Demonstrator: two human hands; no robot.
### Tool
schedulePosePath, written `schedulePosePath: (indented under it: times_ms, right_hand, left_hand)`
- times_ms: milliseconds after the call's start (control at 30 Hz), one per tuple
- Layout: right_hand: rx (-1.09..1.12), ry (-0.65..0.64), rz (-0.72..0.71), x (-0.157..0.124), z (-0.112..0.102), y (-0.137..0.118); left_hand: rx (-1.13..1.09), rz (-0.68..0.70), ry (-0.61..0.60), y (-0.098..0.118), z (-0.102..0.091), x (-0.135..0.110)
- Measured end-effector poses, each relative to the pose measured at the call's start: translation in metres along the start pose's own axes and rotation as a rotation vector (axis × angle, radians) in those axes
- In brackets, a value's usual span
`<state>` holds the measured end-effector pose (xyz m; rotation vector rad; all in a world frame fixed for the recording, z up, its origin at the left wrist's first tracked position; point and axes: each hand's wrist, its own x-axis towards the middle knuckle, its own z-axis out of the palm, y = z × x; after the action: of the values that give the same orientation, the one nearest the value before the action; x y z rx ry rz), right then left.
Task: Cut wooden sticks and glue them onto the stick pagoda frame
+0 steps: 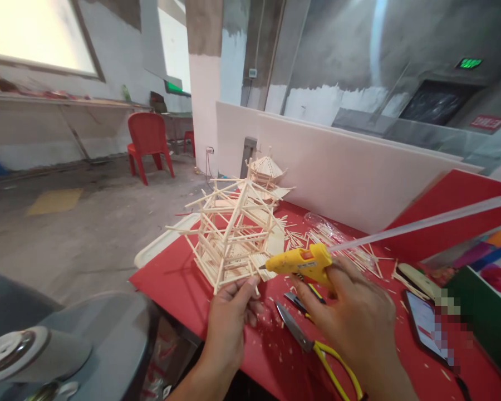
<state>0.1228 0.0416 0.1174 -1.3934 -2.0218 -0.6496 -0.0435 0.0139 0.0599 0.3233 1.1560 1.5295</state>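
Note:
My right hand (354, 312) is wrapped around a yellow hot glue gun (300, 262). A long, clear glue stick (426, 223) juts from the gun's back end. The nozzle points left, at the lower front corner of a pavilion-like frame of thin wooden sticks (229, 239). There my left hand (234, 312) has its thumb and fingers pinched on a short wooden stick (256, 285), just below the nozzle. Whether the nozzle touches wood I cannot tell. Under the glue gun lie yellow-handled scissors (307, 340) and a partly hidden black-and-yellow tool (296, 301).
Behind the frame stands a smaller roofed stick model (266, 167). Loose sticks (354, 253) and a plastic bag (323, 225) lie on the red table (179, 284). A phone (428, 326) is at right. White boards (338, 167) line the back; a grey stool (104, 328) holds a cup (37, 353).

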Motion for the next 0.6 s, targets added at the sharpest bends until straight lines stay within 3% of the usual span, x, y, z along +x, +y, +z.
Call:
schedulePosePath:
  times_ms: [200,600]
  right_hand:
    - [0.021,-0.032,0.162,-0.016,0.014,0.021]
    - [0.299,-0.063,0.258,-0.018,0.021,0.031]
  left_hand:
    - [0.025,0.019,0.048,0.003,0.008,0.001]
    - [0.029,-0.016,0.198,0.005,0.022,0.002]
